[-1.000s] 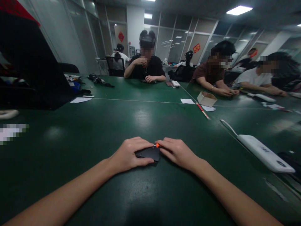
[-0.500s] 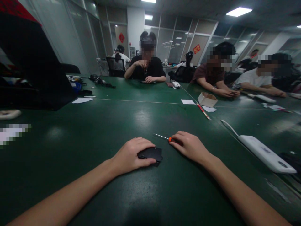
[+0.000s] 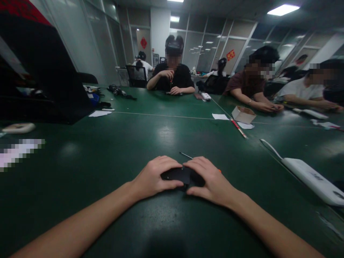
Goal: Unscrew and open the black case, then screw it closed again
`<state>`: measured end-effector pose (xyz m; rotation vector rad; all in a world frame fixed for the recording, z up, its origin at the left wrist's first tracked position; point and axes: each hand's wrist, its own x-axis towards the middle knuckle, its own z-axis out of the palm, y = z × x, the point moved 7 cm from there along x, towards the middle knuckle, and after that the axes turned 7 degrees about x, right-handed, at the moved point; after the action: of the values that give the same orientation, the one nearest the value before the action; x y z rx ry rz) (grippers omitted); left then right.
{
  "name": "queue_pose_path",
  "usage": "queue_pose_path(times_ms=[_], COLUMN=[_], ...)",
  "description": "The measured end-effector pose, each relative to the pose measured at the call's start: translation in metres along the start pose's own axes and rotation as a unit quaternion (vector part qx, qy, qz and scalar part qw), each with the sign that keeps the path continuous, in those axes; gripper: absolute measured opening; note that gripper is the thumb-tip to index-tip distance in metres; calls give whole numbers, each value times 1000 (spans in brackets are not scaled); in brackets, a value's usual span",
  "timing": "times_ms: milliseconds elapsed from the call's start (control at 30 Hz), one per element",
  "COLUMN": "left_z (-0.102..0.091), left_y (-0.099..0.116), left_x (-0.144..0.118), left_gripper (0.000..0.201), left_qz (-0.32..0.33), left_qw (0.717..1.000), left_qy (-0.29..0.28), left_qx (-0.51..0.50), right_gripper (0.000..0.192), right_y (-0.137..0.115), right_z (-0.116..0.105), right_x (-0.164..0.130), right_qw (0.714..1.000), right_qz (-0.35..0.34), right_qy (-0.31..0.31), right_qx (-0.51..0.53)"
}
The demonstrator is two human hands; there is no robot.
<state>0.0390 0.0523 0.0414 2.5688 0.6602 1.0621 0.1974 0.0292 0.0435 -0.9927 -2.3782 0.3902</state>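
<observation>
A flat black piece (image 3: 180, 175), of a kind I cannot make out, lies low over the table between my hands. My left hand (image 3: 156, 176) grips its left end, fingers along the far edge and thumb along the near one. Around the right end, my right hand (image 3: 213, 179) curls its fingers and thumb in the same manner. Behind the right hand a screwdriver (image 3: 186, 155) rests on the table. Its thin metal shaft shows past the knuckles and a bit of orange shows on the other side; most of its handle is hidden.
The green table (image 3: 134, 139) bears a white power strip (image 3: 313, 179) at right, a small open box (image 3: 243, 114), a red-and-white stick (image 3: 238, 128) and paper (image 3: 220, 116). A large dark panel (image 3: 45, 79) stands at left. Co-workers sit across, one opposite (image 3: 172, 77).
My right hand has let go of the screwdriver, leaving it on the table, and moved left onto the black piece's right end. The left hand keeps its grip. The view has shifted slightly.
</observation>
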Motion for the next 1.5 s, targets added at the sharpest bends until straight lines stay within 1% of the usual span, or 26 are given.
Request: queue_pose_path(times_ms=[67, 167, 233, 300, 367, 400, 433, 500, 533, 600, 667, 700, 733, 767, 800, 867, 933, 1000, 1033, 1067, 1133, 1233, 1300, 1367, 1433, 1500], left_z=[0, 0, -3, -9, -14, -14, -13, -7, -2, 5, 11, 14, 16, 17, 18, 21, 25, 30, 32, 32, 33, 34, 34, 35, 36, 34], left_y=[1, 6, 8, 0, -17, -28, -38, -55, -61, -68, -69, -69, -68, -66, -64, -57, -47, -35, -29, -24, -14, -9, -10, -11, -11, -11], left_x=[0, -2, -2, -1, -3, -5, -8, -14, -15, -15, -14, -13, -14, -14, -14, -14, -15, -15, -14, -13, -11, -10, -10, -11, -11, -11], left_gripper=[40, 37, 37, 33, 28, 29, 34, 46, 49, 46, 39, 37, 36, 35, 36, 36, 34, 31, 29, 27, 28, 30, 30, 33, 35, 31], left_qz=[14, 41, 33, -31, -144, -206, -263, -348, -373, -397, -414, -423, -431, -436, -438, -437, -437, -433, -424, -411, -388, -366, -365, -371, -376, -371], left_qw=[1000, 999, 999, 995, 973, 951, 922, 849, 809, 736, 678, 654, 631, 612, 595, 570, 552, 544, 545, 550, 559, 573, 574, 562, 551, 560], left_qy=[6, 14, 33, 72, 129, 156, 181, 218, 230, 238, 225, 213, 201, 190, 179, 158, 131, 95, 84, 75, 49, 26, 25, 18, 10, 14], left_qx=[3, 6, -13, -57, -127, -171, -221, -333, -392, -493, -564, -590, -613, -632, -649, -678, -698, -712, -718, -723, -731, -733, -732, -739, -745, -741], right_gripper=[72, 60, 52, 48, 44, 42, 41, 47, 51, 54, 46, 42, 39, 40, 43, 53, 53, 39, 32, 29, 35, 38, 36, 35, 35, 36], right_y=[-2, 0, 2, 3, 4, 4, 5, 6, 6, 5, 6, 8, 12, 18, 24, 35, 42, 42, 39, 37, 30, 25, 23, 21, 18, 15], right_z=[10, 18, 20, 20, 19, 19, 18, 14, 11, 6, 2, 0, -1, -3, -4, -1, 4, 11, 14, 17, 21, 25, 27, 28, 28, 25], right_x=[1, 2, 3, 3, 2, 2, 1, -2, -3, -5, -6, -6, -6, -7, -8, -12, -14, -14, -13, -12, -11, -10, -10, -8, -5, -2], right_qw=[999, 998, 997, 996, 995, 994, 993, 991, 990, 988, 981, 972, 956, 933, 901, 819, 726, 642, 612, 589, 558, 538, 544, 566, 601, 640], right_qz=[15, 40, 50, 61, 71, 75, 79, 89, 92, 91, 96, 113, 139, 172, 208, 278, 332, 375, 389, 399, 409, 404, 392, 369, 338, 307], right_qy=[-14, -19, -24, -25, -19, -16, -9, 13, 29, 60, 82, 100, 125, 155, 188, 239, 264, 261, 251, 238, 214, 199, 183, 151, 113, 91], right_qx=[26, 51, 59, 63, 71, 78, 86, 96, 99, 108, 147, 182, 226, 276, 330, 441, 542, 616, 641, 661, 689, 713, 719, 722, 715, 699])
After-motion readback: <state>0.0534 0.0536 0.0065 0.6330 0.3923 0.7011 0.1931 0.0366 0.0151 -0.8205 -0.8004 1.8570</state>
